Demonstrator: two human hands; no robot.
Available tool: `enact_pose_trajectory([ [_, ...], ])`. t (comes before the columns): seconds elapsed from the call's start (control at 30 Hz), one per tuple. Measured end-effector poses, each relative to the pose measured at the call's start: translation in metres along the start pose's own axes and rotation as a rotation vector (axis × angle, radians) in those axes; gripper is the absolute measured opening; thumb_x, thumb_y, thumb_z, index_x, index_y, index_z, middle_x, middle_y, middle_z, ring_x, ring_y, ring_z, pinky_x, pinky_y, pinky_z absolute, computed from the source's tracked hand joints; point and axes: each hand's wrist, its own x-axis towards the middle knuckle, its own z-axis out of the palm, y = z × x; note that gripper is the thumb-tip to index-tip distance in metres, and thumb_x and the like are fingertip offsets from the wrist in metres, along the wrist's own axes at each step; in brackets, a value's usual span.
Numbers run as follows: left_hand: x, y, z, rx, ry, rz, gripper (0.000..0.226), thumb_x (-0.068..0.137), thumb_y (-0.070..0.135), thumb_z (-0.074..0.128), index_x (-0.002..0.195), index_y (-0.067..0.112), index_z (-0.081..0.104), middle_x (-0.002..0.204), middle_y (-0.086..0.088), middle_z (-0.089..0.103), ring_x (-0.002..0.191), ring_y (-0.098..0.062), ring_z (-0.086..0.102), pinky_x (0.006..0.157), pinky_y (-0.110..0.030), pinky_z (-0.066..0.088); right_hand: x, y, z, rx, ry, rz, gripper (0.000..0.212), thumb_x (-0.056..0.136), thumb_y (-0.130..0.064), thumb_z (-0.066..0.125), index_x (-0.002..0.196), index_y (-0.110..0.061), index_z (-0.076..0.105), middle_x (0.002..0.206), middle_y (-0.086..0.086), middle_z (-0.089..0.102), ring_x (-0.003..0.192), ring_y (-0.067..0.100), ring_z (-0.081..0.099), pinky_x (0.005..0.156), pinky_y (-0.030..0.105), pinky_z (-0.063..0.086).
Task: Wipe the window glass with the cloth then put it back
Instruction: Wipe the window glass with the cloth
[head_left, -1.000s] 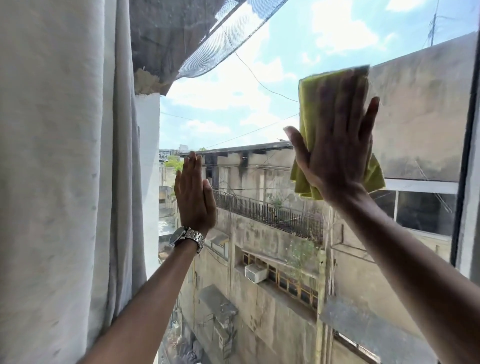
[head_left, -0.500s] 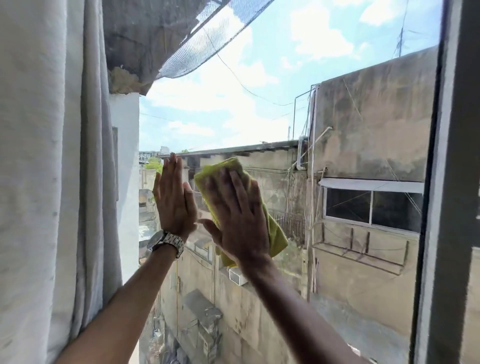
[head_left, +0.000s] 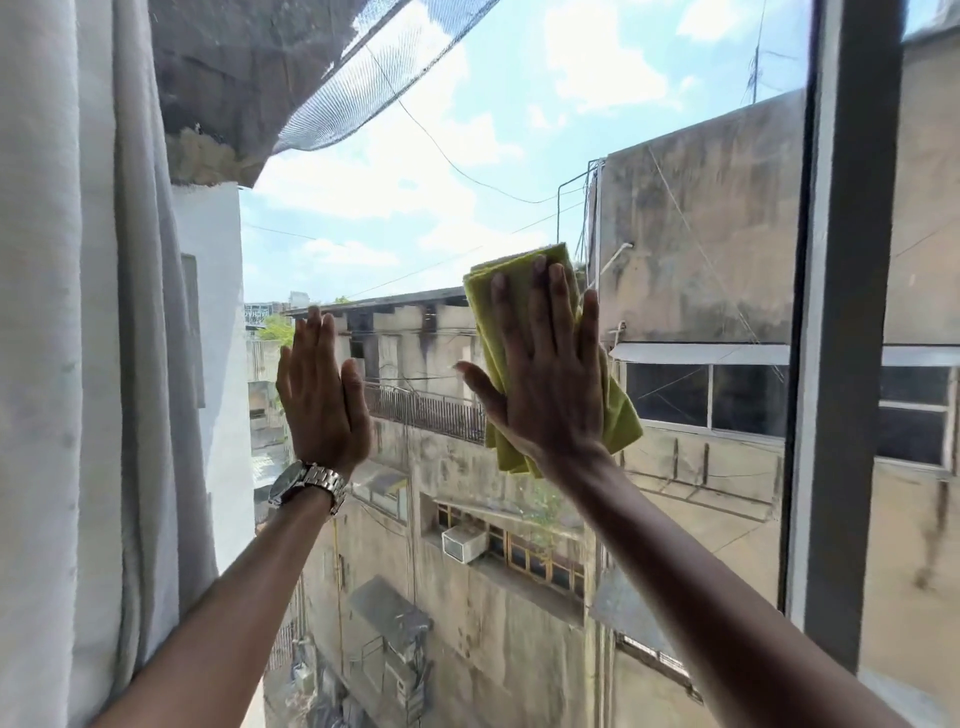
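The window glass (head_left: 519, 156) fills the middle of the view, with buildings and sky behind it. A folded yellow-green cloth (head_left: 618, 415) lies flat against the pane at mid height. My right hand (head_left: 550, 374) presses it there with the palm flat and fingers spread upward. My left hand (head_left: 322, 395), with a metal watch on the wrist, rests flat on the glass to the left of the cloth, fingers together and holding nothing.
A pale grey curtain (head_left: 78, 364) hangs along the left side of the window. A dark vertical window frame (head_left: 841, 338) stands to the right of the cloth, with another pane beyond it.
My right hand swept the cloth from the upper right down to the left beside my left hand, then back right and slightly up. My left hand stayed flat on the glass.
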Motion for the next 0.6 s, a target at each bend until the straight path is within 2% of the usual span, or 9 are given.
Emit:
enact_pose_trajectory([
  [0.07, 0.0, -0.003, 0.002, 0.012, 0.015, 0.022, 0.054, 0.103, 0.021, 0.032, 0.155, 0.007, 0.031, 0.166, -0.012, 0.03, 0.156, -0.019, 0.021, 0.129, -0.046, 0.015, 0.007, -0.014, 0.003, 0.126, 0.048, -0.093, 0.081, 0.099, -0.07, 0.022, 0.16, -0.016, 0.019, 0.167, 0.02, 0.017, 0.157, 0.031, 0.008, 0.128, 0.055, 0.007],
  [0.13, 0.0, -0.002, 0.0, 0.054, 0.006, 0.027, 0.053, 0.105, 0.021, 0.033, 0.155, 0.005, 0.032, 0.165, -0.014, 0.03, 0.156, -0.022, 0.023, 0.129, -0.046, 0.017, 0.008, -0.023, 0.001, 0.311, 0.093, -0.111, 0.069, 0.103, -0.053, 0.032, 0.158, -0.012, 0.025, 0.165, 0.024, 0.018, 0.156, 0.034, 0.007, 0.128, 0.054, 0.008],
  [0.23, -0.001, 0.009, -0.016, 0.25, -0.121, 0.015, 0.055, 0.107, 0.026, 0.025, 0.157, 0.004, 0.025, 0.167, -0.015, 0.024, 0.157, -0.027, 0.022, 0.127, -0.053, 0.022, 0.006, -0.025, -0.016, 0.51, 0.122, 0.117, 0.06, 0.098, -0.026, 0.055, 0.153, -0.008, 0.038, 0.161, 0.029, 0.025, 0.15, 0.034, 0.023, 0.123, 0.044, 0.019],
  [0.27, 0.002, 0.014, -0.024, 0.288, -0.2, -0.014, 0.056, 0.107, 0.029, 0.024, 0.158, 0.006, 0.02, 0.169, -0.013, 0.019, 0.157, -0.027, 0.019, 0.127, -0.055, 0.021, 0.006, -0.026, -0.024, 0.526, 0.116, 0.196, 0.064, 0.094, -0.018, 0.063, 0.153, -0.01, 0.04, 0.157, 0.028, 0.035, 0.141, 0.03, 0.032, 0.115, 0.041, 0.026],
  [0.33, 0.008, 0.027, -0.038, 0.311, -0.329, -0.101, 0.057, 0.108, 0.03, 0.027, 0.16, 0.011, 0.014, 0.171, -0.009, 0.012, 0.159, -0.027, 0.014, 0.127, -0.056, 0.019, 0.005, -0.03, -0.04, 0.572, 0.075, 0.293, 0.075, 0.085, -0.007, 0.072, 0.152, -0.013, 0.038, 0.133, 0.022, 0.059, 0.112, 0.024, 0.046, 0.095, 0.038, 0.036],
  [0.4, 0.004, 0.046, -0.053, 0.27, -0.396, -0.139, 0.057, 0.108, 0.032, 0.029, 0.159, 0.008, 0.02, 0.17, -0.011, 0.016, 0.159, -0.029, 0.013, 0.129, -0.052, 0.017, 0.003, -0.035, -0.056, 0.678, 0.002, 0.369, 0.078, 0.081, -0.003, 0.074, 0.15, -0.005, 0.039, 0.108, 0.019, 0.069, 0.095, 0.018, 0.05, 0.083, 0.033, 0.033],
  [0.47, -0.017, 0.069, -0.07, -0.006, -0.483, -0.216, 0.062, 0.105, 0.039, 0.026, 0.157, 0.006, 0.025, 0.169, -0.013, 0.018, 0.159, -0.028, 0.01, 0.131, -0.048, 0.011, 0.001, -0.035, -0.072, 0.799, -0.164, 0.418, 0.068, 0.082, -0.007, 0.077, 0.143, -0.002, 0.048, 0.103, 0.019, 0.072, 0.092, 0.021, 0.061, 0.084, 0.035, 0.046],
  [0.53, -0.051, 0.095, -0.096, -0.402, -0.647, -0.428, 0.08, 0.096, 0.063, 0.026, 0.16, 0.016, 0.016, 0.171, -0.007, 0.012, 0.159, -0.022, 0.008, 0.132, -0.046, 0.008, -0.01, -0.036, -0.088, 0.863, -0.369, 0.415, 0.041, 0.083, -0.011, 0.079, 0.122, -0.006, 0.067, 0.106, 0.019, 0.072, 0.094, 0.029, 0.066, 0.085, 0.044, 0.057],
  [0.6, -0.092, 0.116, -0.118, -0.734, -0.756, -0.581, 0.106, 0.077, 0.088, 0.035, 0.159, 0.025, 0.015, 0.17, -0.002, 0.019, 0.157, -0.015, 0.02, 0.128, -0.037, 0.023, -0.035, -0.037, -0.103, 0.907, -0.512, 0.453, 0.022, 0.083, -0.018, 0.078, 0.104, -0.01, 0.073, 0.107, 0.016, 0.068, 0.096, 0.029, 0.063, 0.084, 0.04, 0.056],
])
